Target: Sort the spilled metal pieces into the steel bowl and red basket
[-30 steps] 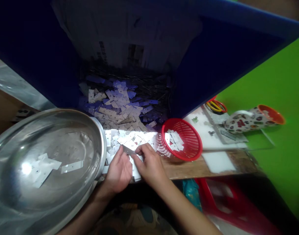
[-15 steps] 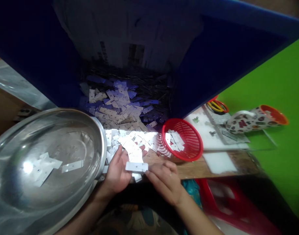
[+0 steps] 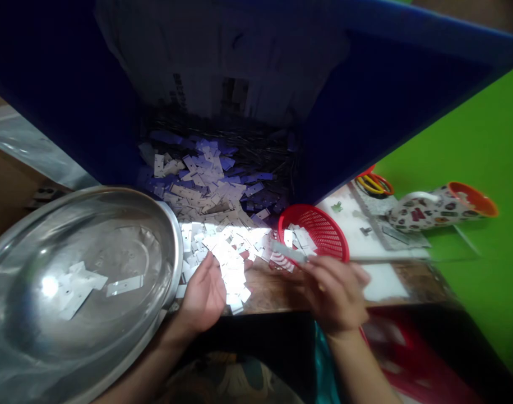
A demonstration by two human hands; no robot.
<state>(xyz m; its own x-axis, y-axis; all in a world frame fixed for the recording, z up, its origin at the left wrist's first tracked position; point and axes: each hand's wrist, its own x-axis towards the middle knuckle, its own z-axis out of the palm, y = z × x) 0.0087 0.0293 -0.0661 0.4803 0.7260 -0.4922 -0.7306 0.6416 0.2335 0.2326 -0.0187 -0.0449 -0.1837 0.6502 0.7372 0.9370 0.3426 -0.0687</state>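
Note:
A small flat metal plate [image 3: 290, 252] is pinched in my right hand [image 3: 336, 289], at the near left rim of a red plastic basket [image 3: 323, 269]; motion blurs it a little. Several similar plates [image 3: 300, 238] lie inside the basket. My left hand [image 3: 206, 292] is cupped round a bunch of bright metal plates [image 3: 234, 278], its fingertips showing on their far side. Glare hides the detail of those pieces. Just beyond, a large heap of loose plates [image 3: 214, 191] spreads out of a blue-walled enclosure.
At left stands a big steel bowl [image 3: 172, 235] holding several plates. Blue panels [image 3: 365, 112] rise behind and to the right. A patterned mug [image 3: 428, 213] with an orange rim lies sideways near a white board [image 3: 344, 224]. The wooden table edge [image 3: 277, 300] runs in front.
My right hand has moved right, away from my left hand, carrying a plate to the red basket. My left hand has stayed almost in place with its bunch.

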